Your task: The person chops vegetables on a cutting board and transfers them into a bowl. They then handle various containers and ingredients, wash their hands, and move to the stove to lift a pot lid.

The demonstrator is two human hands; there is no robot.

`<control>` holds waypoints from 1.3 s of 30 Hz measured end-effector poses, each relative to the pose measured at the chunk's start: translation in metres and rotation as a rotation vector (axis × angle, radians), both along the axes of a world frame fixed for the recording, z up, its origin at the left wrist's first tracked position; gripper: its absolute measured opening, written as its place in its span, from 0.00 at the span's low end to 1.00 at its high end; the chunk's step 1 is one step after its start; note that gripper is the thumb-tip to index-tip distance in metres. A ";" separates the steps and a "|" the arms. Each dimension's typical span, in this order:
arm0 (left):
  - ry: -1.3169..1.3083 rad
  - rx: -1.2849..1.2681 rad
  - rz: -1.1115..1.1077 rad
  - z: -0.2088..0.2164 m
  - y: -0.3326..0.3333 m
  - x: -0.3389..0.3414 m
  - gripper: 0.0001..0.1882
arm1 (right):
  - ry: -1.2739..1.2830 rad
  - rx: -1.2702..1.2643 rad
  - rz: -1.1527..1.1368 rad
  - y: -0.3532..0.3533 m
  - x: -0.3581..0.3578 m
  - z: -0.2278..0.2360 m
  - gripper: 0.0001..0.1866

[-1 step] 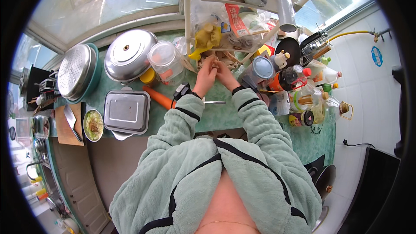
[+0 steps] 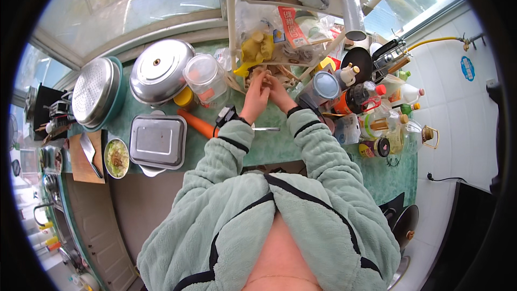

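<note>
Over green counter [image 2: 269, 145], hands [image 2: 257, 95] meeting, hold unclear, bare space toward front edge [image 2: 280, 160].

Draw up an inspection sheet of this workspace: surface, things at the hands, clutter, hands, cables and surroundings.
Surface: green marbled counter.
Things at the hands: crumpled beige material just beyond them; anything held is hidden.
Clutter: silver domed lid, clear jar and grey lidded pan at left; knife lying on cutting board; bottles crowded at right.
Hands: left hand and right hand together; grip unclear.
Cables: black cord by the right wall.
Surroundings: window behind, white shelf rack beyond the hands, tiled wall at right.
</note>
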State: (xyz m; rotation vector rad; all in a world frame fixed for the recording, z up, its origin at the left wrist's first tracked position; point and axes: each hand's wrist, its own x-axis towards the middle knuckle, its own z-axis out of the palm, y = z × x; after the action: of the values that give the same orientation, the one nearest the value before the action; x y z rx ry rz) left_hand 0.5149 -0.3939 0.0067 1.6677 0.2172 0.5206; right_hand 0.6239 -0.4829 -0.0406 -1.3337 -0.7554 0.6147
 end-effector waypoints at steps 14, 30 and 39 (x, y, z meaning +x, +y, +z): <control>0.102 0.006 -0.115 0.044 0.002 -0.097 0.14 | -0.887 -0.688 -0.275 0.066 0.032 -0.016 0.14; 0.315 -0.251 -0.315 0.070 -0.069 -0.123 0.13 | -0.606 -0.068 -0.315 -0.102 -0.076 0.146 0.13; 0.304 -0.160 -0.268 0.089 -0.114 -0.120 0.14 | -0.185 0.084 -0.305 -0.187 -0.093 0.157 0.15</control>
State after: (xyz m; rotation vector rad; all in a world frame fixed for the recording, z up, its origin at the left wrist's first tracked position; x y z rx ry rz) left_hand 0.3947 -0.5083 0.0960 1.5831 0.2453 0.0445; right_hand 0.5310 -0.6703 0.1168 -1.4057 -0.7001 0.2170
